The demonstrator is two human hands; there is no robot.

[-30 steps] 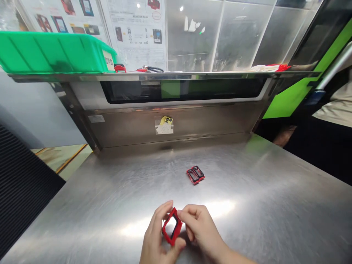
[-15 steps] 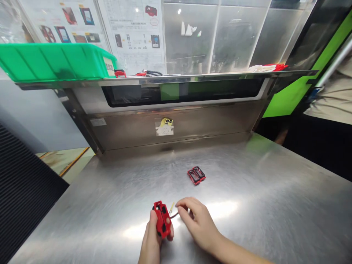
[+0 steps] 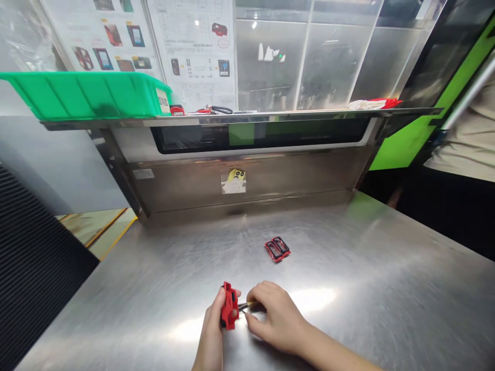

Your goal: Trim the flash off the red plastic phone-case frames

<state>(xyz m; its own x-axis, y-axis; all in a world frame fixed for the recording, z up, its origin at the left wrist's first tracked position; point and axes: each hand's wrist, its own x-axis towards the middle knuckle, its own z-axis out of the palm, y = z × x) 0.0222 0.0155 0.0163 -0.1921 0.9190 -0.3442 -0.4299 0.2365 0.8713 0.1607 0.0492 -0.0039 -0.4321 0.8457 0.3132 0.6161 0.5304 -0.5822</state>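
Observation:
My left hand [image 3: 213,324] is wrapped round a red moulded plastic part [image 3: 230,307] with black patches, held on edge above the table. From the right, my right hand [image 3: 277,318] grips a slim dark tool with a yellowish section [image 3: 246,305]; its exact kind is too small to tell. The tool's tip meets the right side of the red part. Farther back on the metal table lies a pair of red frames with black rims [image 3: 277,249], side by side.
The steel worktable [image 3: 185,252] ends at a back panel bearing a small bagged yellow item [image 3: 235,181]. Above runs a shelf with a green bin [image 3: 93,95], a red piece [image 3: 177,110] and a white-and-red cloth [image 3: 375,104]. A person's sleeve [image 3: 467,139] shows at right.
My left hand has turned the red part more edge-on. My right hand has brought the slim tool's tip to its side. The camera view has tilted up slightly.

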